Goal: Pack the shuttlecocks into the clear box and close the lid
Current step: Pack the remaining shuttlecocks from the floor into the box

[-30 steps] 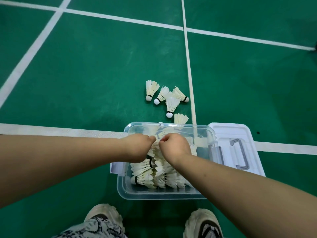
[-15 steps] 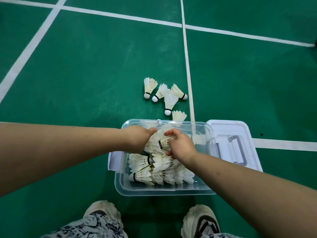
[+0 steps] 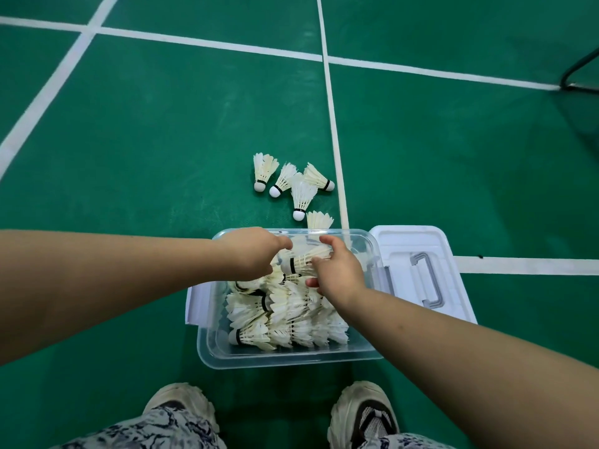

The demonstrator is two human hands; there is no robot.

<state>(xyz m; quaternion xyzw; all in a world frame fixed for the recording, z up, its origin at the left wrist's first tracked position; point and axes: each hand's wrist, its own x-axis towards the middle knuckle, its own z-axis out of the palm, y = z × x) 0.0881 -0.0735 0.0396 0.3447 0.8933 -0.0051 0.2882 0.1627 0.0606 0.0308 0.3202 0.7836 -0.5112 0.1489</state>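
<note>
A clear box (image 3: 291,359) stands on the green court floor, holding several white feather shuttlecocks (image 3: 285,315) lying on their sides. Both hands are over its far half. My left hand (image 3: 254,252) and my right hand (image 3: 337,270) together hold a shuttlecock (image 3: 304,260) with a black band, lying sideways between them. Several loose shuttlecocks (image 3: 293,183) lie on the floor just beyond the box; one (image 3: 319,219) touches its far rim. The white lid (image 3: 421,270) with a grey handle lies flat to the right of the box.
White court lines cross the floor, one (image 3: 334,131) running past the loose shuttlecocks. A dark metal frame (image 3: 580,72) stands at the far right. My two shoes (image 3: 363,413) are on the floor just in front of the box.
Both hands were fists pressed together low in the box. They have lifted and moved toward its far side, with the fingers spread around one shuttlecock.
</note>
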